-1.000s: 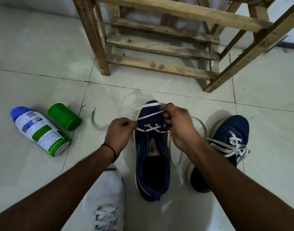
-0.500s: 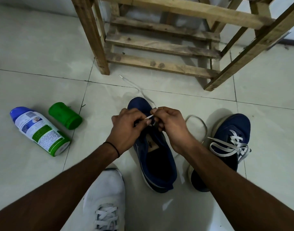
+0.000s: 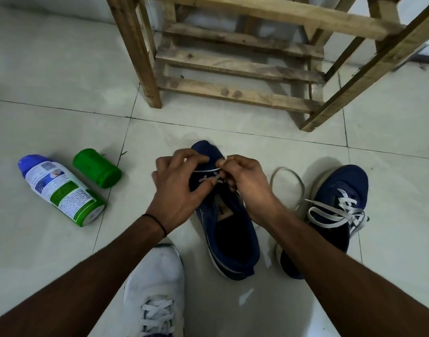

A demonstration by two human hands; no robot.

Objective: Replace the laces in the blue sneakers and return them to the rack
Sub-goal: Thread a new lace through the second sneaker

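Pinching the white lace [image 3: 207,170] with your right hand [image 3: 245,183], you hold a short stretch of it taut across the front of the middle blue sneaker [image 3: 233,239], just above one crossed row. Your left hand [image 3: 177,188] is curled over that sneaker's toe, thumb down by the cross.

The sneaker sits on the floor tiles [image 3: 233,132] mid-scene, toe pointing at the wooden rack [image 3: 233,91], with bare tile between the toe and the rack's near bottom rail. The right side is tighter: the other blue sneaker [image 3: 340,190], laced up, is just beside your right forearm, and a loose loop of lace [image 3: 285,168] lies between the two. On the near side, a white shoe [image 3: 157,276] sits close to the heel.

Well apart on the left, a spray can [image 3: 60,190] and green cap [image 3: 96,167] lie on their sides. The can's label print is too small to read, same with the mark on the tan tab [image 3: 223,210] inside the sneaker.
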